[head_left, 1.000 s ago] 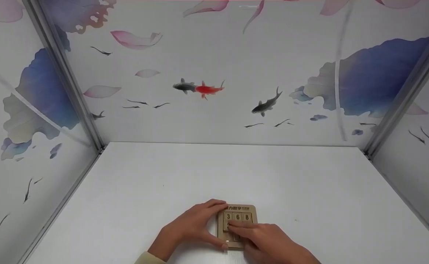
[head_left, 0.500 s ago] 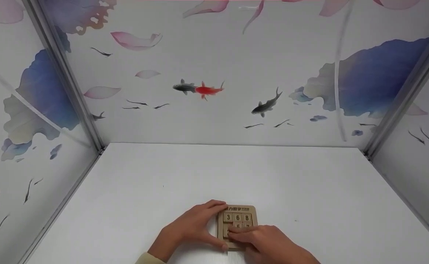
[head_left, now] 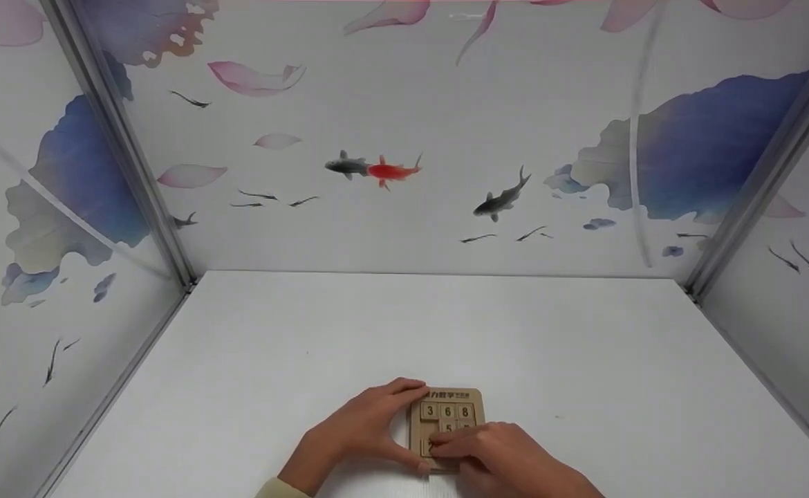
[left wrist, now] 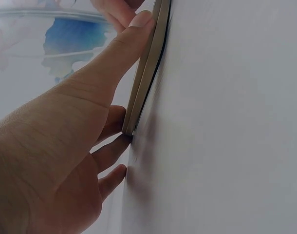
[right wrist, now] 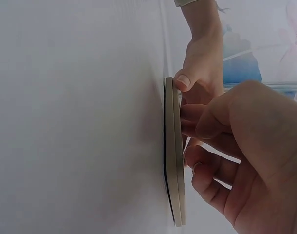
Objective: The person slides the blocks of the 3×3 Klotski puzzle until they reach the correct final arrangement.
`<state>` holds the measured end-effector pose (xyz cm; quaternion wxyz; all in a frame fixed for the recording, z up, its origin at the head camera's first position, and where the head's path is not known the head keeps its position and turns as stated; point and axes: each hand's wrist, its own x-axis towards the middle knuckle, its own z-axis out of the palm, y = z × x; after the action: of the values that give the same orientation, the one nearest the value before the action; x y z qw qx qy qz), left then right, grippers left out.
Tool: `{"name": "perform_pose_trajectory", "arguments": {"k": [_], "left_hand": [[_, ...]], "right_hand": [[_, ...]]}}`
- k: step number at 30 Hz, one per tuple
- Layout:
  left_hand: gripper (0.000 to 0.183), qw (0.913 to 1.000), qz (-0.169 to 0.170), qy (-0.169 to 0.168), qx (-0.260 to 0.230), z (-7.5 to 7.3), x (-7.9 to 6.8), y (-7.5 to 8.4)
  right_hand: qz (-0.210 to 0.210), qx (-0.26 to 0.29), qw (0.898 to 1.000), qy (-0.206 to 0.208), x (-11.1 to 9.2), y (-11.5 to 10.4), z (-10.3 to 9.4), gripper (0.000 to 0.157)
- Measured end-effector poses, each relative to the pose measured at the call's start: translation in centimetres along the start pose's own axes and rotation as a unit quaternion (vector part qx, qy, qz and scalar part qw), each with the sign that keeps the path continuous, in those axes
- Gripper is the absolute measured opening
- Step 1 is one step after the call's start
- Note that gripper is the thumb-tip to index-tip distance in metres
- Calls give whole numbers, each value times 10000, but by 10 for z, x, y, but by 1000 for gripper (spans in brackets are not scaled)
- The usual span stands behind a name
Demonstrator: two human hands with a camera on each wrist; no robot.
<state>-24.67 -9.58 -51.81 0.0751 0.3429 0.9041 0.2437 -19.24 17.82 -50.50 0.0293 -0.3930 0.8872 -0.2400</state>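
A wooden sliding number puzzle [head_left: 448, 396] lies flat on the white table, with 3, 6 and 8 in its top row of tiles. My left hand [head_left: 366, 427] holds its left side, thumb at the near corner and fingers at the far one. In the left wrist view the thumb [left wrist: 140, 22] lies over the board's edge. My right hand [head_left: 505, 453] presses its extended fingertips on a tile in the lower left of the grid, and hides the lower right tiles. An uncovered slot shows below tile 3. In the right wrist view the board [right wrist: 171, 151] appears edge-on.
The white table [head_left: 308, 318] is bounded by a back wall [head_left: 404, 228] and side walls printed with fish, petals and blue leaves. Metal posts [head_left: 128, 145] stand at the back corners. A small speck [head_left: 559, 417] lies right of the puzzle.
My right fingertips have moved slightly toward me, sliding a left-column tile down and exposing a slot below tile 3. My left hand stays in place on the board.
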Motion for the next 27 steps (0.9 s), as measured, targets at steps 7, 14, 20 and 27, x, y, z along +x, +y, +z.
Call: {"name": "perform_pose_trajectory", "arguments": {"k": [7, 14, 20, 27], "left_hand": [[116, 10000, 28, 38, -69, 0, -2, 0], [115, 9999, 25, 0, -110, 1, -1, -2], [114, 9998, 157, 25, -76, 0, 0, -3], [114, 9999, 126, 4, -86, 0, 1, -2]], "right_hand": [[147, -129, 9997, 121, 1, 0, 2, 38], [462, -114, 9989, -30, 2, 4, 5, 49], [462, -94, 9989, -4, 1, 5, 6, 51], [553, -148, 9983, -102, 1, 6, 4, 48]]}}
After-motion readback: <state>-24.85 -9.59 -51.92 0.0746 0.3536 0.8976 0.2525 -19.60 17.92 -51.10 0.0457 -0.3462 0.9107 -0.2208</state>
